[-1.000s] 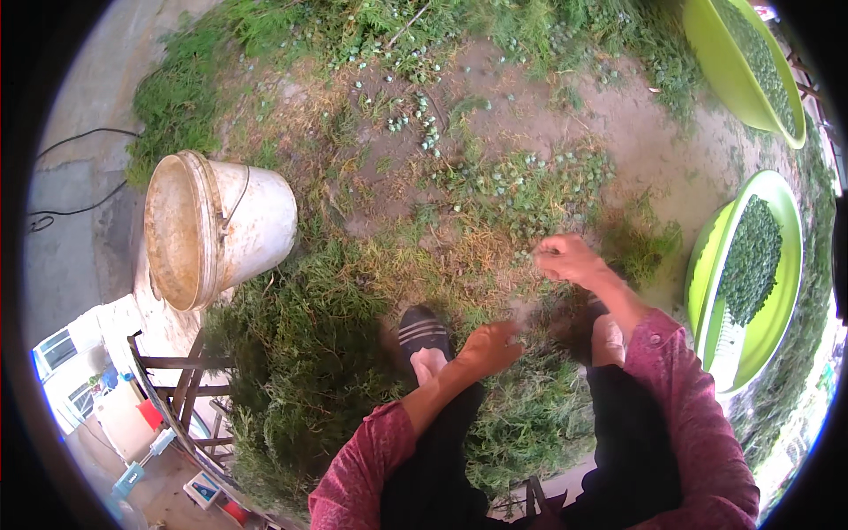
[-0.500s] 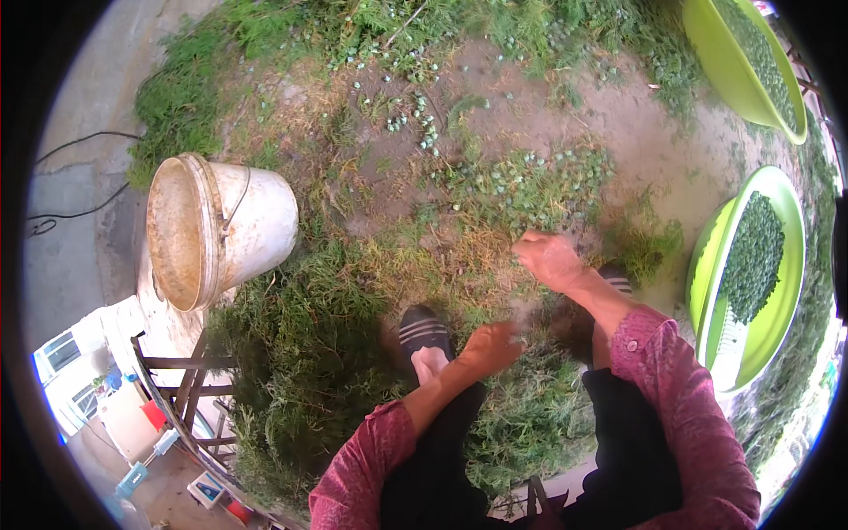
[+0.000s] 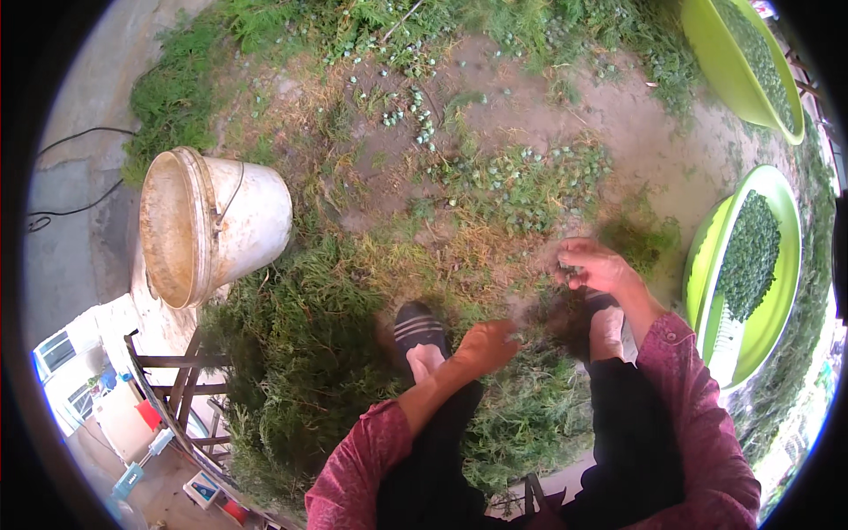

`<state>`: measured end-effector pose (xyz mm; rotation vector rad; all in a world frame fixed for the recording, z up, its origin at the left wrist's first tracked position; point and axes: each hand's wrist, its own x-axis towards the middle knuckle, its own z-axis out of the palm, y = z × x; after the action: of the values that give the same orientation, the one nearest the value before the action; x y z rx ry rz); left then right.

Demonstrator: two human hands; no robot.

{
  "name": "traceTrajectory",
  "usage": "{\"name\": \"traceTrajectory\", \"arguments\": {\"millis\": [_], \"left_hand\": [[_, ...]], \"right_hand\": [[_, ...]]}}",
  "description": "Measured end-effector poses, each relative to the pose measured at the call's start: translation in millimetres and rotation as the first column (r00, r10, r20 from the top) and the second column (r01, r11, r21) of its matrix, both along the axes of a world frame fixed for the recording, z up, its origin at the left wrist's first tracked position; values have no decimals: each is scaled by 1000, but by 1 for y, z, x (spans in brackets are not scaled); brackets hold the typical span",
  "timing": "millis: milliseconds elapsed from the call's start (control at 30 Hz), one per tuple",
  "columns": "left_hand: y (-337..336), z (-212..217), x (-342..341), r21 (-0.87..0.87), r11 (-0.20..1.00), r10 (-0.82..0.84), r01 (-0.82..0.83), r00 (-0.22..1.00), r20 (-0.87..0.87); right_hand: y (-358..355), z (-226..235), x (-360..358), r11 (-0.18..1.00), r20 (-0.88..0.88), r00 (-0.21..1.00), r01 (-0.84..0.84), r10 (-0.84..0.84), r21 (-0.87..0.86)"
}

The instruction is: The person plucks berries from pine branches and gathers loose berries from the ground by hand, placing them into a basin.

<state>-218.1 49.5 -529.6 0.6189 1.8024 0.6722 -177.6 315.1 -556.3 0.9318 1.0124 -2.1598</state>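
A heap of cut green sprigs (image 3: 309, 371) lies on the ground around my feet. My left hand (image 3: 486, 346) is low between my two dark sandals (image 3: 420, 331), fingers bent down around a dark clump of sprigs (image 3: 552, 320). My right hand (image 3: 596, 265) hovers just above and to the right of that clump, over my right foot. Its fingers are curled and pinched together, and whatever they pinch is too small to make out. Both sleeves are dark red.
A dirty white bucket (image 3: 216, 225) lies tipped on its side at the left. A lime-green basin (image 3: 707, 265) with picked green leaves sits at the right, and a second green basin (image 3: 724, 71) is at the top right. A wooden frame (image 3: 177, 389) stands at the lower left. Bare dirt with scattered pale buds lies ahead.
My right hand shifted a little left over the sprigs, then came back right and curled its fingers. My left hand stayed low between my feet.
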Motion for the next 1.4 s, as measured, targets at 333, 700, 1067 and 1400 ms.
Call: {"name": "traceTrajectory", "arguments": {"millis": [333, 700, 1067, 1400], "left_hand": [[2, -2, -1, 46, 999, -23, 24, 999, -27], [4, -3, 0, 55, 997, -56, 57, 998, -29], [-2, -11, 5, 28, 1000, -8, 8, 1000, -7], [-3, -13, 6, -9, 998, -69, 69, 997, -27]], "right_hand": [[-31, -25, 19, 122, -78, 591, -36, 803, 992], [-32, -26, 25, 62, -20, 573, -54, 819, 997], [-26, 1, -9, 940, -37, 974, -207, 225, 271], [-48, -21, -29, 108, -185, 635, 158, 750, 981]]}}
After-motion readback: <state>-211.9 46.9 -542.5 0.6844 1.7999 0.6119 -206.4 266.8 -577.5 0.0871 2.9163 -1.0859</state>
